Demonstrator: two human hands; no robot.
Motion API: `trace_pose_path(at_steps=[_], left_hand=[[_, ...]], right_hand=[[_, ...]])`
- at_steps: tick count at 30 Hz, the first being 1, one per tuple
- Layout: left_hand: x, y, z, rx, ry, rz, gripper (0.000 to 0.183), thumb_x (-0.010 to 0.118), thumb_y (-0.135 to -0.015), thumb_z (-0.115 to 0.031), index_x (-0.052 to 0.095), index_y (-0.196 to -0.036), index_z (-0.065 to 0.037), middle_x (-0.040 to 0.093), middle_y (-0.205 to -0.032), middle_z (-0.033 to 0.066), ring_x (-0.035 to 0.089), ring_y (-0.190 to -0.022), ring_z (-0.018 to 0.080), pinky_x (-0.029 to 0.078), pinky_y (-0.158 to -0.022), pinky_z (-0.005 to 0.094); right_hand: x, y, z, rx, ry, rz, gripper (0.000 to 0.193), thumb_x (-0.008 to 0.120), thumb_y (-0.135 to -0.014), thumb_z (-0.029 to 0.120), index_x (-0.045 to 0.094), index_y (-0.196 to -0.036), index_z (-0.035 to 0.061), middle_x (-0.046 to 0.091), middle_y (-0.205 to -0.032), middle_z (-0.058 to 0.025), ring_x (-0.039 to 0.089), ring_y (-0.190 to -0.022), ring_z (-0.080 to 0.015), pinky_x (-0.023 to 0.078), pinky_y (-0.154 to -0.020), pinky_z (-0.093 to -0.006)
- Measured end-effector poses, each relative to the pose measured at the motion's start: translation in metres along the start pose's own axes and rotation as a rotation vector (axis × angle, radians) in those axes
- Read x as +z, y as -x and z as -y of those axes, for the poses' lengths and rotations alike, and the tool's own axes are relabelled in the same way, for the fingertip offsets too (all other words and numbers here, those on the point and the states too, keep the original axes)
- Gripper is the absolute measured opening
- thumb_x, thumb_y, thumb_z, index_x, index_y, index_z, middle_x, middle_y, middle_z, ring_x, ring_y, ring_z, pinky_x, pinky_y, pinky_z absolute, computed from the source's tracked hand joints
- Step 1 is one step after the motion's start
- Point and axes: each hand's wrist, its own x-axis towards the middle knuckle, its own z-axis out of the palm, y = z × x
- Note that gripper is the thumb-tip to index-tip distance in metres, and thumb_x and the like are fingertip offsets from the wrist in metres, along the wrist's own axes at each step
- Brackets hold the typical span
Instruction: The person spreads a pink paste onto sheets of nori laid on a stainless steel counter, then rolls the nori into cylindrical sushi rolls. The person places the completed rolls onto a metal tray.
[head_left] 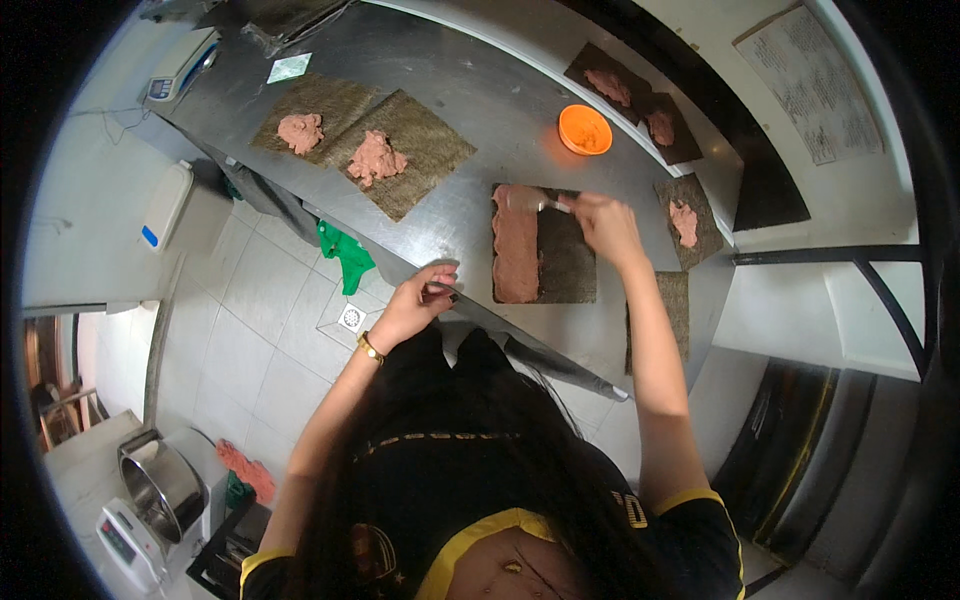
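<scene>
My right hand (603, 228) is closed around the handle of a spoon (550, 204), whose blurred head lies against the pink paste (516, 250). That paste forms a long band down the left part of a dark, seaweed-like sheet (568, 262); the sheet's right part is bare. At the table's near edge, my left hand (418, 300) is loosely curved with its fingers apart, and I see nothing held in it. To the left, lumps of pink paste (376, 158) sit on two more dark sheets (425, 165). An orange bowl (585, 130) stands beyond the spoon.
The metal table (440, 90) holds a scale (180, 75) at its far left. Further sheets lie right, one with paste (684, 222), another bare (670, 310). A wall (700, 110) borders the back. A green cloth (345, 255) hangs by the near edge; a mixing bowl (165, 485) stands lower left.
</scene>
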Motion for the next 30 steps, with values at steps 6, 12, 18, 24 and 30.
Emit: trace_pose_path(at_steps=[6,12,18,24,30], left_hand=[[0.031,0.008,-0.011,-0.041,0.016,-0.093,0.047,0.065,-0.082,-0.002,0.052,-0.127,-0.005,0.059,-0.105,0.0032,0.057,-0.092,0.0110,0.048,-0.085,0.0254],[0.050,0.024,-0.021,-0.123,-0.056,-0.122,0.049,0.063,-0.083,-0.002,0.048,-0.130,-0.005,0.056,-0.111,0.0036,0.055,-0.099,0.0115,0.047,-0.085,0.0250],[0.060,0.032,-0.017,-0.125,-0.031,-0.174,0.047,0.062,-0.084,-0.001,0.050,-0.129,-0.006,0.057,-0.108,0.0039,0.056,-0.093,0.0096,0.049,-0.082,0.0241],[0.056,0.031,-0.014,-0.094,-0.035,-0.193,0.048,0.063,-0.083,-0.001,0.050,-0.129,-0.006,0.057,-0.108,0.0029,0.057,-0.094,0.0100,0.049,-0.084,0.0252],[0.055,0.019,-0.028,-0.094,-0.088,-0.158,0.049,0.062,-0.083,0.000,0.049,-0.130,-0.004,0.057,-0.109,0.0035,0.057,-0.093,0.0112,0.049,-0.084,0.0267]], right_hand=[[0.023,0.039,-0.015,-0.254,-0.051,0.075,0.032,0.052,-0.081,0.006,0.070,-0.104,0.0189,0.061,-0.082,-0.0051,0.062,-0.083,-0.0253,0.052,-0.069,-0.0385],[0.040,-0.007,-0.038,-0.256,-0.053,0.041,0.031,0.052,-0.081,0.008,0.070,-0.103,0.0188,0.063,-0.084,-0.0060,0.063,-0.083,-0.0262,0.051,-0.070,-0.0382],[0.036,-0.039,-0.050,-0.216,-0.079,-0.117,0.028,0.058,-0.080,0.009,0.070,-0.102,0.0216,0.063,-0.084,-0.0055,0.062,-0.078,-0.0275,0.051,-0.066,-0.0386],[0.026,0.002,-0.040,-0.366,-0.070,0.060,0.026,0.054,-0.083,0.011,0.071,-0.101,0.0206,0.063,-0.083,-0.0058,0.063,-0.080,-0.0272,0.051,-0.069,-0.0400],[0.041,-0.018,-0.059,-0.288,-0.107,-0.035,0.025,0.053,-0.084,0.011,0.071,-0.100,0.0195,0.064,-0.082,-0.0055,0.063,-0.077,-0.0291,0.051,-0.066,-0.0413]])
